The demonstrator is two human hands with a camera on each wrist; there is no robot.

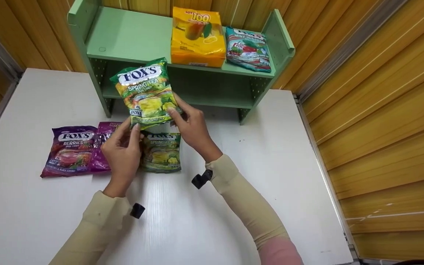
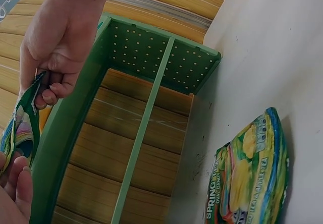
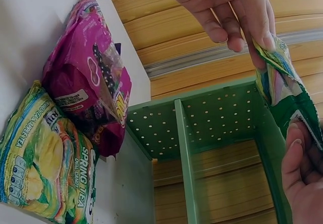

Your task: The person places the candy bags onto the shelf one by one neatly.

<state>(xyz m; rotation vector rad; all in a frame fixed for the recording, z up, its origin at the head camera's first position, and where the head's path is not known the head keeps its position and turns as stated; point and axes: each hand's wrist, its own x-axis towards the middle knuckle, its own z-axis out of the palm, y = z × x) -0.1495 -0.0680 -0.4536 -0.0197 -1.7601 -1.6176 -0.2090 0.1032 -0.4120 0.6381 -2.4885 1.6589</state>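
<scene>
A green Fox's Spring Tea candy bag [image 1: 144, 92] is held up, tilted, in front of the green shelf [image 1: 131, 35]. My left hand [image 1: 122, 154] pinches its lower left edge between thumb and fingers. At the lower right edge my right hand [image 1: 196, 129] pinches it too, thumb on the front. Below the hands, on the white table, lies a second Spring Tea candy bag [image 1: 162, 158]. Beside it are a magenta candy bag [image 1: 101, 160], partly hidden by my left hand, and a purple Fox's Berries candy bag [image 1: 73, 152].
On the upper shelf board stand a yellow mango candy bag [image 1: 197, 40] and a teal Fox's mint candy bag [image 1: 248, 49], side by side at the right. The shelf's side panel [image 3: 202, 118] is perforated. Wood-look walls [image 1: 381, 129] border the white table [image 1: 271, 154].
</scene>
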